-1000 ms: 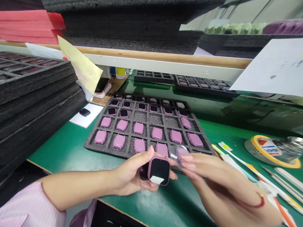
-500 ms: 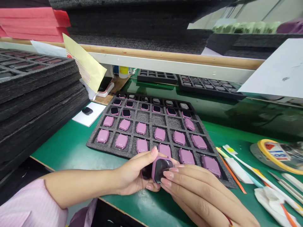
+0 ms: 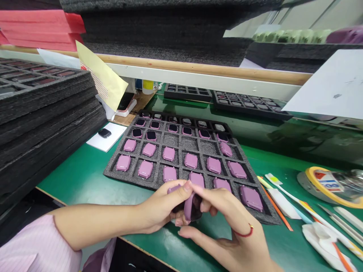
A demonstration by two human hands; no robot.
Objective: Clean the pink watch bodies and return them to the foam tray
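My left hand is closed round a purple smartwatch case with a black screen, tilted so its purple side edge shows. A second purple case with a dark face sits deeper in the same hand, partly hidden by the thumb. My right hand is at the watch's right side, index finger at its top edge, other fingers curled near the screen. Its thumb is stretched out below, apart from the watch. Just beyond both hands lies a black foam tray of purple watch cases, some back up, some screen up.
Stacked foam trays rise at the left, near a dark watch piece on a white pad. On the right lie a tape roll, tweezers, swab-like sticks and crumpled tissue. A shelf edge crosses above.
My right hand has turned from fingers laid flat along the screen to index on top and thumb spread below. The watch has tilted, showing more of its side. My left hand keeps its hold.
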